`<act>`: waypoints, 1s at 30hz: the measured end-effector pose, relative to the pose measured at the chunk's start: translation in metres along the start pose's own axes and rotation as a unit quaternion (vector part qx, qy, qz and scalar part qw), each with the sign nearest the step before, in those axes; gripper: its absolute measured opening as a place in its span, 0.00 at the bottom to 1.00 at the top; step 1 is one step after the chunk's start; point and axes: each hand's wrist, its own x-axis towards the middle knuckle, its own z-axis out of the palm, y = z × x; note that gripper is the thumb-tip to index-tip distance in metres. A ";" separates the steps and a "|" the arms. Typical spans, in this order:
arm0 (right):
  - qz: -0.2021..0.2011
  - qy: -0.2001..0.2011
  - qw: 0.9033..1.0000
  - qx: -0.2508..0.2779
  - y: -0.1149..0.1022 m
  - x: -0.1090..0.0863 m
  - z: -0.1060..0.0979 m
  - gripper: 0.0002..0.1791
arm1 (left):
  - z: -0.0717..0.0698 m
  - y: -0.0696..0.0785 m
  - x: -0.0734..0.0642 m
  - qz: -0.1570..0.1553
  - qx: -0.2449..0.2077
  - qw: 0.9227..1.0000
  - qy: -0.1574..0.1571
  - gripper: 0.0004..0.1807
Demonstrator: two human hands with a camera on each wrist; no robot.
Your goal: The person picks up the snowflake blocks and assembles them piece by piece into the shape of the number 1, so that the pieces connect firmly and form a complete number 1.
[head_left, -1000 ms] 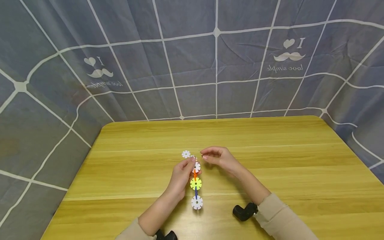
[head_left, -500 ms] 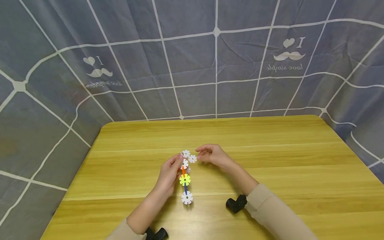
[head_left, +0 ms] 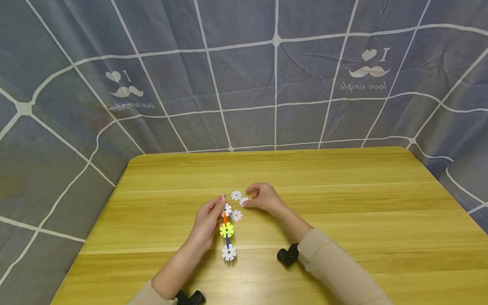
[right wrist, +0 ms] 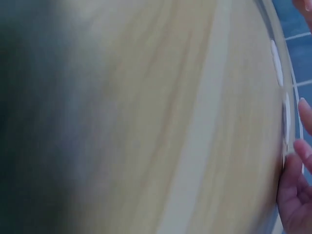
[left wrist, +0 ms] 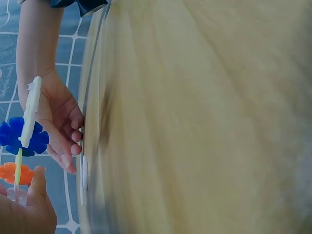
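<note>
My left hand [head_left: 206,222] pinches the far end of a chain of slotted plastic discs. From that end run a white disc [head_left: 227,209], an orange one [head_left: 225,219] set edge-on, a yellow one [head_left: 226,230], a blue one [head_left: 227,241] edge-on and a white one [head_left: 229,253]. In the left wrist view the blue disc [left wrist: 9,136] and the orange disc [left wrist: 10,171] show their lobed faces. My right hand [head_left: 265,199] reaches down to a loose white disc [head_left: 242,201], thumb tip over its edge and fingers bent loosely above it.
Two more white slotted discs lie on the wooden table [head_left: 343,203], one farther back [head_left: 236,195] and one nearer [head_left: 236,215]. A dark grey curtain [head_left: 244,84] with white lines hangs behind the table. Black wrist devices [head_left: 288,255] sit at both sleeves.
My left hand has moved left with the disc chain, uncovering the loose white discs. My right hand has moved left too, its thumb now over the middle loose disc.
</note>
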 end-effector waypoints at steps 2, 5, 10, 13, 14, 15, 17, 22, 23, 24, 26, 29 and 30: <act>-0.006 0.003 0.999 -0.047 -0.002 0.001 0.003 0.20 | 0.000 0.000 -0.001 -0.003 0.000 1.000 -0.002 0.26; -0.008 0.005 0.994 -0.107 -0.005 0.002 0.006 0.19 | 0.000 -0.001 -0.002 -0.004 -0.002 1.000 -0.007 0.25; 0.004 0.002 0.989 -0.148 -0.010 0.002 0.004 0.18 | 0.001 -0.002 -0.002 -0.006 -0.002 1.000 -0.013 0.24; 0.011 -0.004 0.989 -0.145 -0.011 0.002 0.003 0.19 | 0.001 -0.003 -0.003 -0.011 0.000 1.000 -0.014 0.24; 0.011 -0.004 0.990 -0.142 -0.011 0.001 0.002 0.18 | 0.002 -0.003 -0.003 -0.011 0.000 1.000 -0.015 0.24; 0.012 -0.004 0.990 -0.137 -0.011 0.001 0.001 0.18 | 0.002 -0.003 -0.004 -0.012 0.000 1.000 -0.016 0.24; 0.014 -0.004 0.993 -0.115 -0.010 0.001 0.000 0.17 | 0.002 -0.003 -0.005 -0.010 -0.002 1.000 -0.021 0.24; 0.032 -0.012 0.999 -0.014 -0.004 0.001 -0.004 0.11 | 0.003 -0.003 -0.005 -0.010 -0.004 1.000 -0.026 0.25; 0.036 -0.015 0.999 0.006 -0.003 0.000 -0.005 0.10 | 0.004 -0.003 -0.006 -0.010 -0.003 1.000 -0.026 0.25; 0.039 -0.018 0.999 0.018 -0.002 0.000 -0.006 0.10 | 0.004 -0.003 -0.006 -0.011 -0.002 1.000 -0.027 0.25; 0.046 -0.025 0.998 0.037 -0.001 -0.001 -0.009 0.09 | 0.005 -0.003 -0.006 -0.012 0.000 1.000 -0.029 0.25; 0.052 -0.038 0.996 0.053 0.000 -0.003 -0.013 0.09 | 0.008 -0.003 -0.006 -0.014 0.002 0.999 -0.034 0.25; 0.052 -0.042 0.996 0.059 -0.001 -0.004 -0.015 0.09 | 0.008 -0.003 -0.006 -0.014 0.003 0.999 -0.036 0.25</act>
